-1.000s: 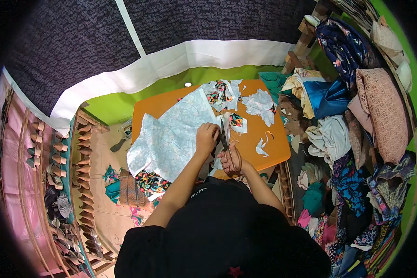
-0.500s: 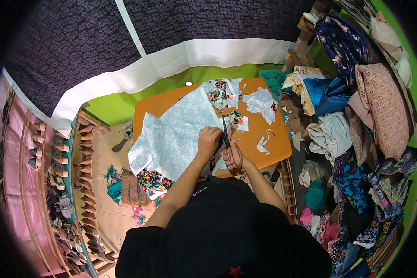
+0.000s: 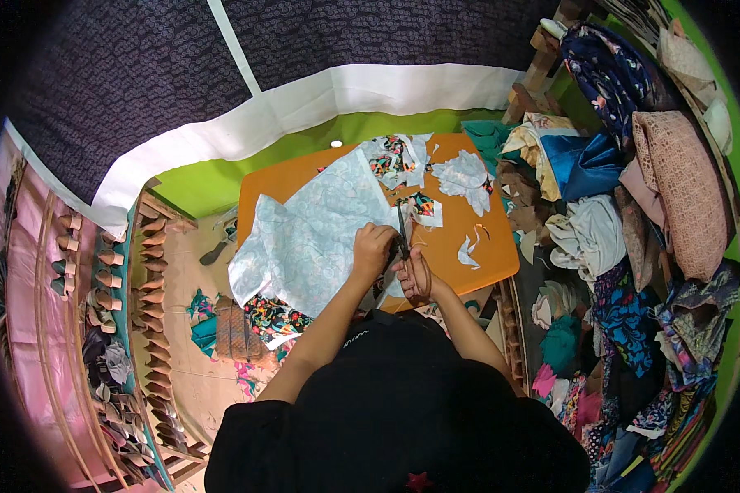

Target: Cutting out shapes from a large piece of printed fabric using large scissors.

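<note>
A large piece of floral fabric point(image 3: 316, 222), its pale reverse side up, covers the left part of the orange table and hangs over its near edge, where the dark printed side point(image 3: 278, 319) shows. My left hand point(image 3: 373, 248) is closed on the fabric's right edge, its fingers bent. Just right of it, my right hand point(image 3: 416, 276) grips a pair of scissors point(image 3: 403, 232) by the handles, blades pointing away from me. Whether the blades are apart is too small to tell. A small floral scrap point(image 3: 424, 209) lies beyond the scissors.
More cut scraps point(image 3: 463, 182) lie on the orange table point(image 3: 495, 251). Piled fabrics point(image 3: 588, 238) crowd the right side. Wooden shoe lasts point(image 3: 153, 300) line a rack on the left. Fabric pieces point(image 3: 240, 329) lie on the floor, and a dark patterned curtain point(image 3: 370, 41) hangs beyond the table.
The whole picture has shifted very slightly. Both hands, the scissors and the fabric keep nearly the same places relative to each other.
</note>
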`<state>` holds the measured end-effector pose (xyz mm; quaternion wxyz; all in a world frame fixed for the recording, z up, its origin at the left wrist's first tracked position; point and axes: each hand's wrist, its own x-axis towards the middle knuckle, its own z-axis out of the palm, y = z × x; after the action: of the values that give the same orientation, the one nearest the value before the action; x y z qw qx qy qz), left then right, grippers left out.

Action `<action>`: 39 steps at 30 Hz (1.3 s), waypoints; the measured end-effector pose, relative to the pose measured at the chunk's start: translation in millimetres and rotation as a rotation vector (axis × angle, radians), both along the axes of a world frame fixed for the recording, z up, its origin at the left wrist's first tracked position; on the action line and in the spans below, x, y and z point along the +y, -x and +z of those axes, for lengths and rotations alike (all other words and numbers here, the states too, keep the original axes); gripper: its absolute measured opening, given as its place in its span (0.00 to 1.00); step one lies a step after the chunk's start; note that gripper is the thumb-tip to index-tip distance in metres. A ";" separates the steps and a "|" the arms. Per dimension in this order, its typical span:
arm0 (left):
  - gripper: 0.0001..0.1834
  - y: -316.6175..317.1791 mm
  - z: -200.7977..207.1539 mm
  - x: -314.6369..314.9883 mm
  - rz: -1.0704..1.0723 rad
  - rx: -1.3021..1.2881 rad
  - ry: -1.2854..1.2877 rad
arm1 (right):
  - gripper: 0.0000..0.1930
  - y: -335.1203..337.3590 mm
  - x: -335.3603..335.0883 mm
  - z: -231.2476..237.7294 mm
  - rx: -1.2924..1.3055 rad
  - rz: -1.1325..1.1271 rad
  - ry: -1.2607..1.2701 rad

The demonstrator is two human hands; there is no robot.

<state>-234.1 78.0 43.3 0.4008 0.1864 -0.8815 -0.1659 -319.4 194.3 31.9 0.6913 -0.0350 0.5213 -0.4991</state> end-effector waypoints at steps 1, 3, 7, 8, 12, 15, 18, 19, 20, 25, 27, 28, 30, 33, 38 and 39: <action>0.07 -0.5 0.2 -0.1 -0.001 0.007 -0.006 | 0.35 0.7 1.4 0.8 -0.001 -0.001 -0.001; 0.07 -1.1 0.1 -1.3 -0.002 0.014 -0.013 | 0.36 1.7 4.0 2.2 0.100 0.078 0.047; 0.07 -2.4 -1.3 -1.9 0.011 0.011 -0.033 | 0.37 -2.4 3.7 8.6 0.137 0.085 0.071; 0.06 -2.2 -1.2 -1.0 0.018 0.019 -0.039 | 0.37 -3.5 3.2 12.1 0.121 0.053 0.048; 0.06 -1.3 -1.0 4.1 -0.021 0.008 -0.036 | 0.37 7.5 0.9 2.9 0.129 0.050 0.004; 0.06 -2.2 -1.6 1.8 -0.013 0.014 -0.040 | 0.38 8.8 0.8 2.0 0.173 0.073 0.009; 0.06 -0.9 -0.5 2.1 -0.013 0.001 -0.030 | 0.38 13.4 0.8 -5.8 0.153 0.084 -0.019; 0.06 -1.8 -2.0 2.3 -0.017 -0.011 -0.018 | 0.38 13.2 -0.7 -1.3 0.151 0.087 -0.019; 0.06 -2.8 -3.4 2.1 -0.022 -0.022 -0.006 | 0.37 14.0 -2.6 4.4 0.133 0.085 -0.041; 0.06 -4.1 -4.3 -1.8 -0.018 -0.013 -0.004 | 0.37 25.2 -3.5 1.0 0.177 0.156 -0.030; 0.06 -5.1 -3.8 -2.4 -0.018 -0.018 -0.012 | 0.37 26.2 -4.3 -1.0 0.229 0.164 -0.036; 0.06 -5.9 -2.1 -1.8 -0.019 -0.032 -0.010 | 0.37 25.6 -5.7 4.1 0.229 0.166 -0.037; 0.06 -6.2 -2.3 -1.2 -0.018 -0.047 -0.009 | 0.37 25.4 -9.3 14.8 0.120 0.140 -0.110; 0.06 -5.5 -4.1 -0.6 -0.044 -0.016 -0.005 | 0.37 33.5 -11.1 10.8 0.218 0.207 -0.046; 0.08 -7.4 -3.7 -4.1 -0.038 -0.027 -0.016 | 0.37 34.6 -13.2 15.6 0.239 0.206 -0.077; 0.08 -7.5 -4.1 -3.2 -0.037 -0.028 -0.017 | 0.37 35.4 -15.0 16.7 0.169 0.179 -0.125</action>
<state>-226.6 74.9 39.2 0.3840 0.1758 -0.8888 -0.1780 -354.8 179.4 48.6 0.6874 -0.0801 0.6027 -0.3973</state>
